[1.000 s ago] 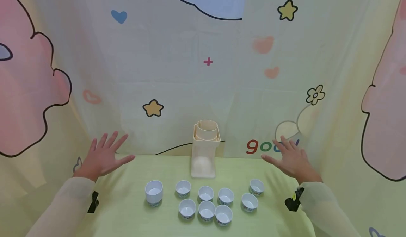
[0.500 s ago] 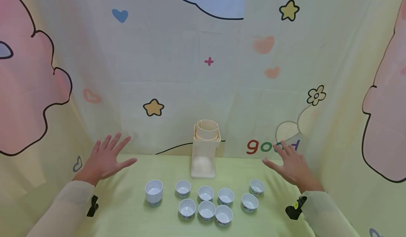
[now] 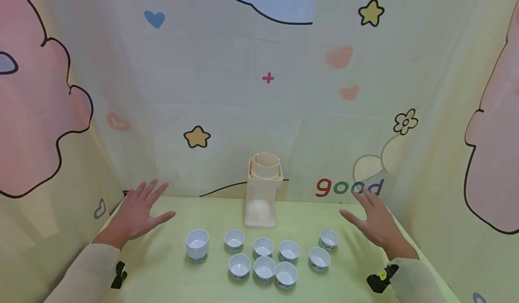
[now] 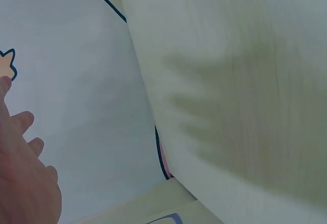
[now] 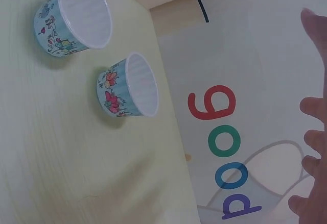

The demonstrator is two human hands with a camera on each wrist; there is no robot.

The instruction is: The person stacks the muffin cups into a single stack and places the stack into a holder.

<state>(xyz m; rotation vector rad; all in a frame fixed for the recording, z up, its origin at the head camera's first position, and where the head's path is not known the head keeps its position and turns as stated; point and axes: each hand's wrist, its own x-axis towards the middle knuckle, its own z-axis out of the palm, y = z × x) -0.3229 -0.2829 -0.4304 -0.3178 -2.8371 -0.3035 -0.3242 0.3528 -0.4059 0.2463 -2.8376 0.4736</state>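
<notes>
My left hand [image 3: 139, 215] hovers over the left side of the table with fingers spread, holding nothing. Nearest to it is a taller white cup [image 3: 197, 246], which looks like a small stack. On the right, my right hand [image 3: 379, 222] is held up in the same way, fingers straight. Two small bowl-shaped cups, one farther back [image 3: 329, 240] and one closer [image 3: 319, 259], stand near that hand; the right wrist view shows blue floral sides on the back one [image 5: 115, 91]. Several more white cups [image 3: 265, 269] form two loose rows in the middle.
A cream plastic holder [image 3: 260, 204] with a round tube [image 3: 266, 165] in its top stands at the table's back, against a printed curtain [image 3: 227, 82]. The light green table [image 3: 162, 267] is bordered by curtains on both sides.
Both hands have lowered slightly toward the table, and the right has shifted a little to the right. The cups and the holder stay where they were.
</notes>
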